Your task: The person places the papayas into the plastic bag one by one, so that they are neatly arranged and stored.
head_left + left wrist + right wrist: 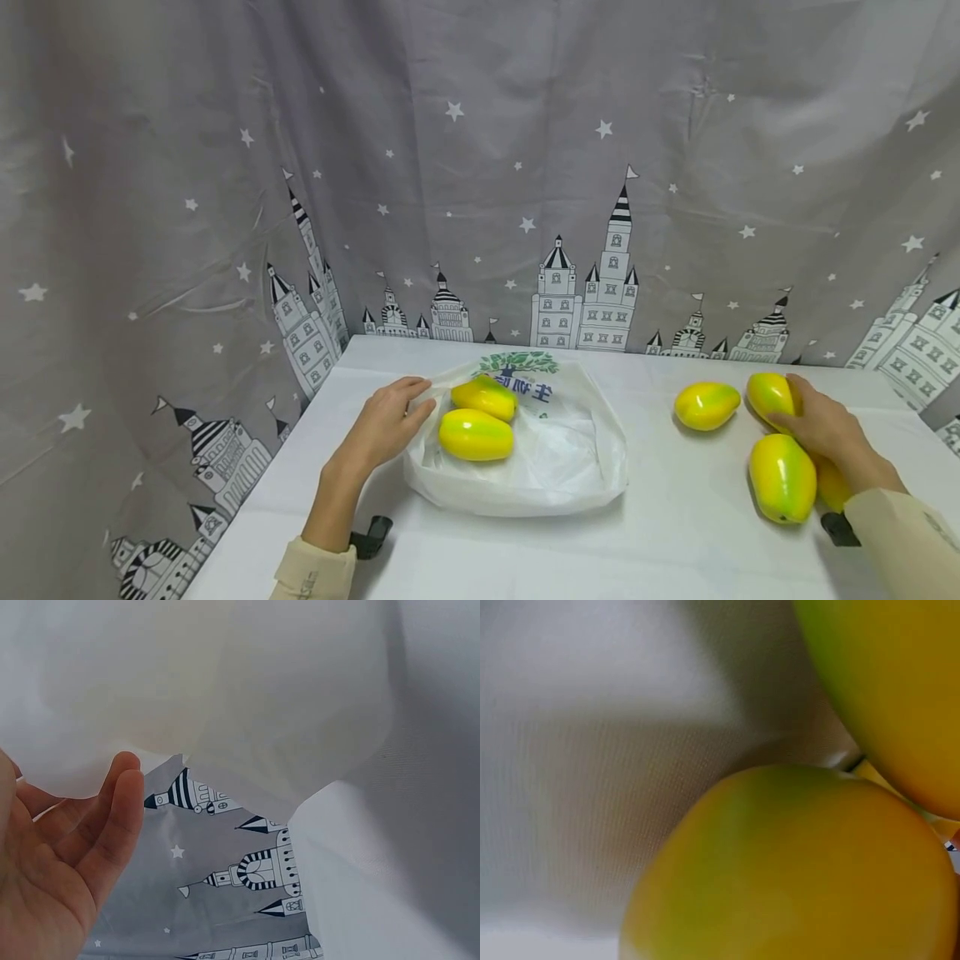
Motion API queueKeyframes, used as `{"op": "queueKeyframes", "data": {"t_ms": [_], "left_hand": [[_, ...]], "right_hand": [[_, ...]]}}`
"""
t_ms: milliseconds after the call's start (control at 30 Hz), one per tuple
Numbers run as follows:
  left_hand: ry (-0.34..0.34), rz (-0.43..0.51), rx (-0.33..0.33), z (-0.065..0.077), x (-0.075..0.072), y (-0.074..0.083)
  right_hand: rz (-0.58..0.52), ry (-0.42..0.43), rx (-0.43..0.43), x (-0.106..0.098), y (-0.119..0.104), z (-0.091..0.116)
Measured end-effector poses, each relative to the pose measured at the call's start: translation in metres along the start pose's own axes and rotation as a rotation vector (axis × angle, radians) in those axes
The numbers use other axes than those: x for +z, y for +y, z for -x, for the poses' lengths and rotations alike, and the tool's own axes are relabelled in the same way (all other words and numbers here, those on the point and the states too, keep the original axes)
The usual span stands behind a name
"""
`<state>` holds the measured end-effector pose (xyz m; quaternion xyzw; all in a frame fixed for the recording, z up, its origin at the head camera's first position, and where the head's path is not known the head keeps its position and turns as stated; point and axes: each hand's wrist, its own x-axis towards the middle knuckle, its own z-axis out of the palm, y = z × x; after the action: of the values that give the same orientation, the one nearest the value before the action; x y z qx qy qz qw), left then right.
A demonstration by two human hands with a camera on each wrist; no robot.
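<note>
Working through the cameras, I find the right hand (pixel 825 425) with thumb and fingers curled about a glossy, egg-shaped, yellow-and-green fruit (pixel 767 393) toward the right of the white cloth-covered table (pixel 675 542). Firmness of that grasp is unverified; the right wrist view gives me two rounded fruits close up and no clear finger contact.

Neighbours noted: a smooth yellow oval fruit (pixel 707 406) just to the left, a plump yellow fruit with a green stripe (pixel 782 479) on the near side, and a partly hidden orange-yellow fruit (pixel 831 485) beneath the wrist.

The left hand (pixel 386 421) is at the left rim of a thin white plastic bag with a green tree print (pixel 525 500), fingers loosely bent. Whether film is pinched there, I cannot tell. The bag's mouth gapes upward; in its left part lie a farther long yellow fruit (pixel 487 398) and, just beside it, a nearer long yellow fruit (pixel 476 434).

My assessment: the skin looks slippery, so thumb and fingers should oppose each other across the fruit's widest part. Any lift should be vertical first, sparing the crowded neighbours a knock. The limp rim wants light outward support; a hard pull could drag the bag.
</note>
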<state>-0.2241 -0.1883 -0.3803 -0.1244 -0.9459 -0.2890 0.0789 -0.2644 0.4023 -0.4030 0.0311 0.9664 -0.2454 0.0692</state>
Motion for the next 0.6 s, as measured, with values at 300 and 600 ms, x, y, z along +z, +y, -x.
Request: {"op": "queueKeyframes", "data": {"t_ms": [300,600], "left_hand": [[0.0,0.004,0.001,0.001,0.0,0.001],[0.003,-0.006,0.018,0.002,-0.001,0.001]], "right_hand": [[0.035,0.003,-0.021,0.001,0.0,0.003],[0.067,0.023,-0.064,0.009,-0.008,0.011]]}}
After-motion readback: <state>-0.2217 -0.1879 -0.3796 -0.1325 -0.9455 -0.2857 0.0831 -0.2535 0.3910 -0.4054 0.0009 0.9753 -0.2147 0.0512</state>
